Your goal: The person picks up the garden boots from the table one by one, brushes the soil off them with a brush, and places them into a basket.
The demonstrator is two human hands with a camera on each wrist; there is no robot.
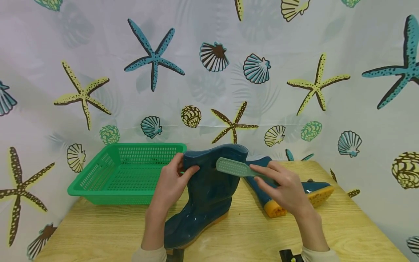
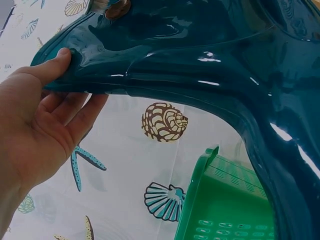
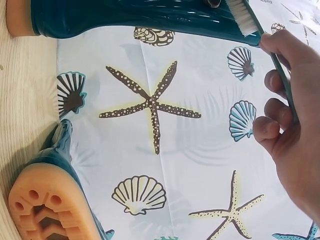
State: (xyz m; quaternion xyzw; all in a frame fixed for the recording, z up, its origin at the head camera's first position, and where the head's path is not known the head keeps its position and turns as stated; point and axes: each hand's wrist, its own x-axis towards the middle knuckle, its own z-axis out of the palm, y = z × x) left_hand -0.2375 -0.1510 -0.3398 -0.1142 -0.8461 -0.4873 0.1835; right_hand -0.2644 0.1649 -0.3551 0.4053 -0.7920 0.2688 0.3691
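A dark blue rubber boot (image 1: 209, 185) stands tilted on the table, toe toward the lower left. My left hand (image 1: 175, 178) grips its top rim, thumb (image 2: 62, 57) on the outer face and fingers under the edge in the left wrist view. In my right hand (image 1: 283, 182) is a pale green scrub brush (image 1: 234, 167), held by its handle. Its white bristles (image 3: 242, 17) face the boot's upper shaft. Beside them a small brown patch (image 2: 118, 9) shows on the boot; whether bristles touch it I cannot tell.
A green plastic basket (image 1: 127, 198) stands at the back left. Another blue boot (image 1: 258, 185) with an orange sole lies behind my right hand, and a further boot piece with an orange sole (image 1: 320, 196) lies right of it. A patterned curtain (image 1: 209, 91) hangs behind the wooden table (image 1: 255, 240).
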